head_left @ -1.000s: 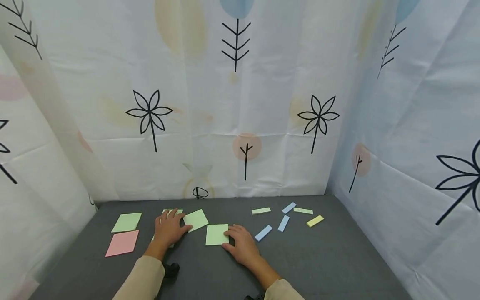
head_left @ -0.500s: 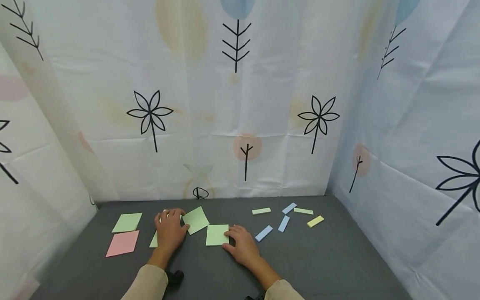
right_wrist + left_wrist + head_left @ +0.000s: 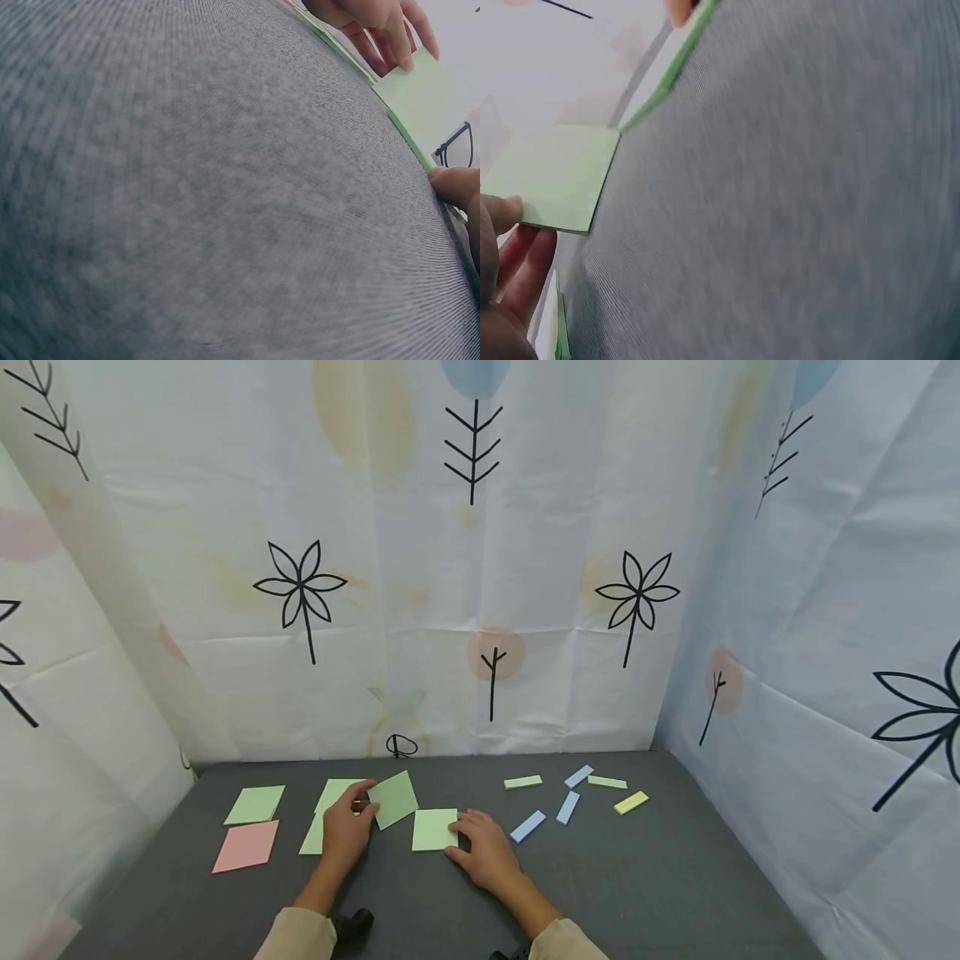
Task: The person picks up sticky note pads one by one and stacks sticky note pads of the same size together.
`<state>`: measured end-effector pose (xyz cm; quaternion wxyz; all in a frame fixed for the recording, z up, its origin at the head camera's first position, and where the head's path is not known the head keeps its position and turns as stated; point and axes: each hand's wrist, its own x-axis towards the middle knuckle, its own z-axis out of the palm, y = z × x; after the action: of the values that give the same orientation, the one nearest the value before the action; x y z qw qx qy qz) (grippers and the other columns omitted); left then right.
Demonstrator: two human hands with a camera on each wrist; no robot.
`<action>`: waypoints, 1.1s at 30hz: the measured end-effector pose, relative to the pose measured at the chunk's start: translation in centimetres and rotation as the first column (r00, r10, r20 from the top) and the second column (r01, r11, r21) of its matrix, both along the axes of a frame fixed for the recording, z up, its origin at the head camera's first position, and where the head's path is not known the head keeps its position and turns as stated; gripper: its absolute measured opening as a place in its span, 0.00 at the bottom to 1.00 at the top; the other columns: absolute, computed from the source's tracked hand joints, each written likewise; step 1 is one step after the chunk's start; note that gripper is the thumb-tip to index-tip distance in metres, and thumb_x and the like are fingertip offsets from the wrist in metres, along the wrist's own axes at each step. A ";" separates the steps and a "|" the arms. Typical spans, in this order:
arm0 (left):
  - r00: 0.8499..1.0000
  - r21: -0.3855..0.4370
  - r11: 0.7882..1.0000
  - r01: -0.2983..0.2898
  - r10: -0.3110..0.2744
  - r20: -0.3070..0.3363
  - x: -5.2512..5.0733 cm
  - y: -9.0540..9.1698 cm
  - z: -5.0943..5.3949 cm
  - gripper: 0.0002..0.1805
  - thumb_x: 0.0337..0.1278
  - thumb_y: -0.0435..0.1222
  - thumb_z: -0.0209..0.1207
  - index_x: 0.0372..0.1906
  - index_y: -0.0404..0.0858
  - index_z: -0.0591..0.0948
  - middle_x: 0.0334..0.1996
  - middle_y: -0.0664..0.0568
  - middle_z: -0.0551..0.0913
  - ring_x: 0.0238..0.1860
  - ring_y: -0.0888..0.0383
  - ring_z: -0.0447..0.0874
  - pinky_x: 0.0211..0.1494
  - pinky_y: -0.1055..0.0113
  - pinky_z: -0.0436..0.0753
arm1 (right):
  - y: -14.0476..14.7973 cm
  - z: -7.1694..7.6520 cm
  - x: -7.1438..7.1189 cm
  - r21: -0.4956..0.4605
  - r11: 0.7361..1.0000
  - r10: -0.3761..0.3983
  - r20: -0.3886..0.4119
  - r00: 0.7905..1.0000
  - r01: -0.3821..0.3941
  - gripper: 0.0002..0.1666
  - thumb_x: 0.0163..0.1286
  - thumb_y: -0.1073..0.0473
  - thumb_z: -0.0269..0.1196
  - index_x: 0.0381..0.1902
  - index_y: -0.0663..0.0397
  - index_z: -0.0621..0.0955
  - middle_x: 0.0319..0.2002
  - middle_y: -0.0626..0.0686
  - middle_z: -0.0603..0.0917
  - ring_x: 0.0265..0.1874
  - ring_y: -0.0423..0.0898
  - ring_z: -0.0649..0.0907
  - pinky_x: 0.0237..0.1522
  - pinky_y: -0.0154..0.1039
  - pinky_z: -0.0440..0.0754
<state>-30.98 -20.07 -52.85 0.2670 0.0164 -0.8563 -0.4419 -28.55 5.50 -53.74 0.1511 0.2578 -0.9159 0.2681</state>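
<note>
Between thumb and fingers, my left hand (image 3: 347,833) pinches a light green sticky-note pad (image 3: 395,800) by its left edge. In the left wrist view that same pad (image 3: 562,176) is tilted up, thumb on its face and fingers behind it. Its lower right corner comes close to another green sticky-note pad (image 3: 432,831), which lies flat. My right hand (image 3: 486,856) holds this flat pad by its right edge, the thumb (image 3: 452,184) at its near corner. Partly behind my left hand lie two more green pads, a far one (image 3: 334,791) and a near one (image 3: 311,837).
At the left of the grey table (image 3: 645,893) lie a green pad (image 3: 255,805) and a pink pad (image 3: 246,847). Right of centre are several narrow strips, among them a blue one (image 3: 527,827), a green one (image 3: 522,782) and a yellow one (image 3: 631,802). Patterned cloth (image 3: 555,693) encloses the table.
My left hand has shifted from above the left green pads to the right and now grips the middle pad, which has turned and tilted slightly. The right hand has stayed still.
</note>
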 end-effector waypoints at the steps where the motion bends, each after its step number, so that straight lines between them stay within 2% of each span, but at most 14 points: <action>1: 1.000 0.035 0.999 -0.005 0.005 -0.012 0.1 0.1 0.1 0.20 0.52 0.26 0.66 0.53 0.38 0.82 0.38 0.44 0.83 0.38 0.48 0.85 0.35 0.60 0.79 | 0.0 0.0 0.0 0.001 1.000 0.000 0.001 1.000 0.000 0.20 0.61 0.51 0.70 0.49 0.52 0.84 0.55 0.53 0.82 0.61 0.53 0.75 0.59 0.53 0.71; 3: 1.000 0.133 0.991 -0.014 0.017 -0.017 0.1 0.2 0.3 0.19 0.53 0.26 0.65 0.52 0.37 0.82 0.39 0.42 0.84 0.36 0.50 0.85 0.33 0.64 0.80 | 0.0 0.0 0.0 0.004 1.000 -0.002 0.003 1.000 0.002 0.20 0.61 0.50 0.70 0.49 0.52 0.84 0.55 0.52 0.82 0.61 0.53 0.75 0.59 0.52 0.71; 5: 1.000 0.245 0.969 -0.011 0.014 -0.007 0.2 0.2 0.3 0.20 0.54 0.25 0.65 0.53 0.36 0.81 0.40 0.40 0.84 0.33 0.54 0.84 0.30 0.68 0.81 | 0.0 -0.1 0.0 0.003 1.000 -0.003 0.005 1.000 0.003 0.20 0.61 0.50 0.70 0.49 0.52 0.84 0.55 0.52 0.82 0.61 0.53 0.75 0.59 0.52 0.71; 8: 0.999 0.416 0.909 0.023 -0.038 0.029 0.2 0.2 0.3 0.21 0.57 0.25 0.63 0.57 0.34 0.79 0.41 0.37 0.83 0.29 0.62 0.83 0.29 0.71 0.82 | 0.0 -0.2 0.0 0.003 1.000 -0.006 0.002 1.000 0.006 0.20 0.61 0.50 0.70 0.49 0.51 0.84 0.55 0.52 0.82 0.61 0.52 0.75 0.59 0.52 0.72; 11: 0.992 0.520 0.852 0.052 -0.105 0.072 0.3 0.3 0.3 0.23 0.57 0.25 0.63 0.60 0.32 0.77 0.42 0.36 0.83 0.27 0.64 0.82 0.31 0.69 0.83 | 0.0 -0.1 0.0 0.000 1.000 -0.008 0.001 1.000 0.008 0.20 0.61 0.51 0.70 0.49 0.52 0.84 0.55 0.52 0.82 0.61 0.52 0.75 0.59 0.53 0.72; 13: 0.984 0.538 0.841 0.061 -0.142 0.110 0.4 0.4 0.3 0.24 0.57 0.25 0.63 0.60 0.31 0.76 0.42 0.37 0.84 0.28 0.63 0.83 0.32 0.68 0.83 | 0.0 -0.1 0.1 0.000 1.000 -0.009 0.002 1.000 0.009 0.21 0.61 0.51 0.70 0.50 0.52 0.84 0.55 0.52 0.82 0.61 0.52 0.75 0.59 0.53 0.72; 16: 0.967 0.498 0.864 0.081 -0.189 0.171 0.6 0.7 0.2 0.23 0.57 0.25 0.63 0.59 0.30 0.77 0.41 0.37 0.83 0.29 0.60 0.84 0.32 0.66 0.84 | 0.0 0.0 0.2 0.003 1.000 -0.011 0.005 1.000 0.011 0.21 0.61 0.50 0.70 0.50 0.52 0.84 0.55 0.52 0.81 0.61 0.53 0.75 0.59 0.53 0.71; 19: 0.954 0.396 0.913 0.101 -0.202 0.224 0.7 1.1 0.2 0.22 0.56 0.25 0.63 0.57 0.29 0.78 0.40 0.38 0.83 0.27 0.57 0.83 0.29 0.66 0.83 | 0.0 0.0 0.2 0.008 1.000 -0.019 0.007 1.000 0.019 0.23 0.62 0.49 0.70 0.52 0.53 0.83 0.55 0.51 0.82 0.61 0.52 0.75 0.59 0.53 0.72; 22: 0.954 0.276 0.956 0.103 -0.173 0.245 0.6 1.6 0.0 0.20 0.54 0.25 0.63 0.55 0.30 0.79 0.39 0.38 0.84 0.24 0.57 0.82 0.28 0.66 0.82 | 0.0 0.0 0.2 0.008 1.000 -0.027 0.009 1.000 0.027 0.26 0.62 0.49 0.70 0.55 0.53 0.82 0.55 0.51 0.82 0.61 0.52 0.75 0.58 0.52 0.73; 24: 0.959 0.194 0.976 0.100 -0.146 0.242 0.5 1.8 -0.1 0.19 0.54 0.26 0.64 0.53 0.31 0.80 0.39 0.39 0.84 0.25 0.56 0.82 0.28 0.64 0.82 | 0.0 0.0 0.2 0.003 1.000 -0.030 0.013 0.999 0.030 0.27 0.62 0.49 0.70 0.56 0.54 0.81 0.55 0.51 0.82 0.61 0.52 0.75 0.58 0.52 0.73; 28: 0.971 0.057 0.994 0.094 -0.104 0.216 0.6 2.3 -0.2 0.19 0.53 0.26 0.64 0.52 0.31 0.81 0.41 0.39 0.83 0.34 0.51 0.84 0.35 0.57 0.82 | -0.1 -0.1 0.2 -0.003 0.999 -0.038 0.020 0.999 0.038 0.28 0.61 0.49 0.70 0.56 0.54 0.81 0.55 0.52 0.81 0.60 0.53 0.75 0.57 0.52 0.73; 33: 0.977 -0.021 0.996 0.082 -0.076 0.198 0.8 3.0 -0.4 0.19 0.52 0.26 0.64 0.53 0.32 0.81 0.42 0.40 0.84 0.39 0.47 0.83 0.41 0.50 0.80 | -0.1 -0.1 0.1 0.000 0.999 -0.045 0.023 0.999 0.045 0.28 0.60 0.49 0.71 0.56 0.54 0.80 0.55 0.52 0.81 0.60 0.52 0.75 0.58 0.52 0.73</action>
<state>-30.21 -17.07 -53.24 0.1637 0.0221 -0.8848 -0.4357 -28.47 5.41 -53.88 0.1464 0.2340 -0.9231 0.2677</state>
